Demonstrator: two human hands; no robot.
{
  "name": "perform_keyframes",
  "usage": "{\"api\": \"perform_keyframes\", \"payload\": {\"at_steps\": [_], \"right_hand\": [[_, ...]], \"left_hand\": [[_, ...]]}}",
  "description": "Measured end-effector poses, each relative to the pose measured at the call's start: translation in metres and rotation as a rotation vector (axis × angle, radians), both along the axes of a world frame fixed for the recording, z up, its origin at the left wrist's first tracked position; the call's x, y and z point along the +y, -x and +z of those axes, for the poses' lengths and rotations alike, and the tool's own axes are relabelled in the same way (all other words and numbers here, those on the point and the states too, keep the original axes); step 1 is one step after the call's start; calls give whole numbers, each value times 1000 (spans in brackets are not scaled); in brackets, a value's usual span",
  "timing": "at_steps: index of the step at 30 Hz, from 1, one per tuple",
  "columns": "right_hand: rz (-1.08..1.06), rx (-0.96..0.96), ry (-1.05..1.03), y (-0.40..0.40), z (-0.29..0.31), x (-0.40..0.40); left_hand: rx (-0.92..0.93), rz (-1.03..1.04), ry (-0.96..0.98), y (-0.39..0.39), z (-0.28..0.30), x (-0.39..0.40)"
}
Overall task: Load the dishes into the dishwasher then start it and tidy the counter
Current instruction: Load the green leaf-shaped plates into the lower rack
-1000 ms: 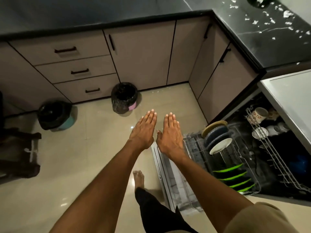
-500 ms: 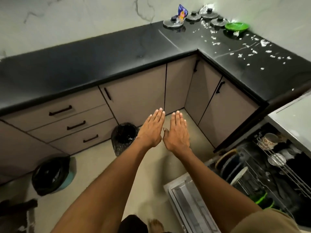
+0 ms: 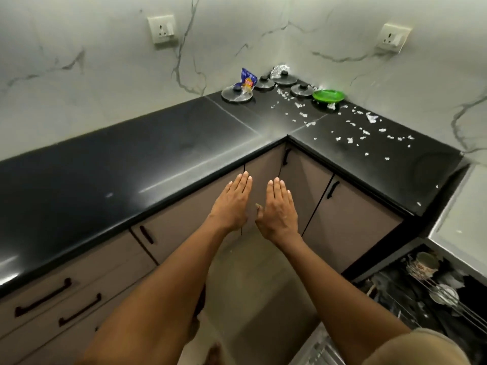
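Observation:
My left hand (image 3: 232,204) and my right hand (image 3: 279,209) are stretched out side by side, palms down, fingers straight, holding nothing, in front of the corner cabinets. In the far corner of the black counter (image 3: 105,164) lie several pot lids (image 3: 237,94), a green plate (image 3: 328,96) and a blue snack wrapper (image 3: 248,80). White scraps (image 3: 350,125) are scattered over the counter's right wing. The open dishwasher (image 3: 427,293) is at the lower right, a patterned cup (image 3: 424,263) and a small metal bowl (image 3: 444,293) in its upper rack.
Beige drawers with dark handles (image 3: 43,300) sit under the counter at left, cabinet doors (image 3: 350,219) under the corner. Two wall sockets (image 3: 161,29) are on the marble backsplash. A white countertop (image 3: 463,214) lies above the dishwasher. My bare foot (image 3: 214,351) stands on the tiled floor.
The view has tilted up from the floor and lower rack to the counter corner. Both hands stay flat and empty, now a little further apart.

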State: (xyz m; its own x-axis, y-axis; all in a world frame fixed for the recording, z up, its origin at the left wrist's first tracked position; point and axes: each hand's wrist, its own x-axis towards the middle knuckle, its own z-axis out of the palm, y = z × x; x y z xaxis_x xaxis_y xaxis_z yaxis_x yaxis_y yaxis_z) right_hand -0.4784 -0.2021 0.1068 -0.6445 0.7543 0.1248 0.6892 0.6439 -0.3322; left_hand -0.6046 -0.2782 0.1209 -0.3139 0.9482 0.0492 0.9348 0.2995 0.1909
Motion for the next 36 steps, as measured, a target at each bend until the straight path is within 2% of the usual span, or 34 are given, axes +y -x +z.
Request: {"api": "perform_keyframes", "payload": {"at_steps": [5,13,24,30,36], "right_hand": [[-51,33,-41,56,16,42],[-149,13,-41,98,14,136],[-208,31,-38,138,3,338],[-207,-55,-46,144,9,456],[-249,-84,-47,149,4,539]], "left_hand": [[12,-60,-26,63,15,56],[7,-176,-39,104,10,171],[-15,-264,-2,142,-2,378],[-30,-300,-22,143,11,503],[-11,-316,17,155,-6,588]]}}
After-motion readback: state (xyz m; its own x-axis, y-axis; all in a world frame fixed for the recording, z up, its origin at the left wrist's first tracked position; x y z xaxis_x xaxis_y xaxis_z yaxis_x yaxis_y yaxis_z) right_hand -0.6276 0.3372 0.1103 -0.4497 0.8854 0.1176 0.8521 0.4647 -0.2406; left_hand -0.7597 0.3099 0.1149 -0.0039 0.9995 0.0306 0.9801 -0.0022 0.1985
